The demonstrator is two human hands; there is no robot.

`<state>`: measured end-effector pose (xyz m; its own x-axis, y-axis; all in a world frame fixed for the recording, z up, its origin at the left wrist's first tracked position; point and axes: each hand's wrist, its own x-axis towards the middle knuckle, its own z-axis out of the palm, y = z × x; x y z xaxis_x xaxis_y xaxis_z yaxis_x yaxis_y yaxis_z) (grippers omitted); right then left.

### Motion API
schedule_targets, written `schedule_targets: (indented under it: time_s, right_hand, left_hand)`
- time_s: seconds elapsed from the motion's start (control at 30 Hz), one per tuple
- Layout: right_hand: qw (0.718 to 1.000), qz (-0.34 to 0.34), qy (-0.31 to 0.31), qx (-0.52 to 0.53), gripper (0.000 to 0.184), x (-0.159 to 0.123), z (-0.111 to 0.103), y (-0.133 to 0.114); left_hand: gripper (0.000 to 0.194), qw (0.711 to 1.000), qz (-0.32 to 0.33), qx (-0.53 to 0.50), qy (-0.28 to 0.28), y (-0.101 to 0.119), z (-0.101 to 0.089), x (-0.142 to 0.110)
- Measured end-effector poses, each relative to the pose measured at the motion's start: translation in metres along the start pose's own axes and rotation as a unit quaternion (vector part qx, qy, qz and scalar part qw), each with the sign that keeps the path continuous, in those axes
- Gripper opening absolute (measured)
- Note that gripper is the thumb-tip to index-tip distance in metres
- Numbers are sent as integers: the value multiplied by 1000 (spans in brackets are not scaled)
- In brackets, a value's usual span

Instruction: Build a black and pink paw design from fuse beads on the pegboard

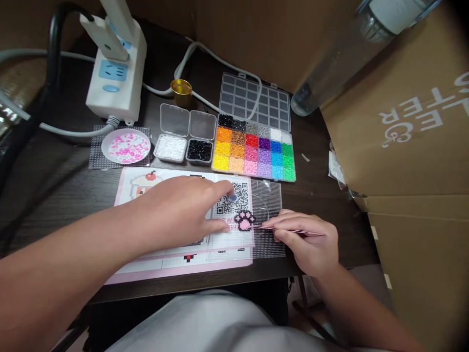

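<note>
A small paw made of black and pink fuse beads (244, 221) lies at the right side of a printed pattern sheet (216, 234). My right hand (311, 239) pinches a pair of thin pink tweezers (293, 230), whose tips reach the paw's right edge. Over the sheet spreads my left hand (186, 210), thumb and index finger apart, just left of the paw and holding nothing. Its other fingers are mostly hidden. Under the sheet's right edge and my right fingers is a clear pegboard (269, 244).
Behind the sheet stand a sorted bead box (254, 151), small boxes of white beads (170, 147) and black beads (199, 150), and a dish of pink and white beads (126, 146). A power strip (117, 73), gold cup (181, 92) and clear bottle (330, 63) are farther back. Cardboard (414, 161) walls the right.
</note>
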<state>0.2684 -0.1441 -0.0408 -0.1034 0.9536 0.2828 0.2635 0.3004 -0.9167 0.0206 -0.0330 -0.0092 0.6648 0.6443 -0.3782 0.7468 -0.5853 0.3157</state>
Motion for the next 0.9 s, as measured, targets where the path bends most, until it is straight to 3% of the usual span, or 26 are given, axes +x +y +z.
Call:
schedule_targets:
  time_s: [0.9]
  right_hand:
    - [1000,11,-2,-17,25,3,1,-1]
  left_hand:
    - [64,1000,2,-5,-13,0,-2,-1]
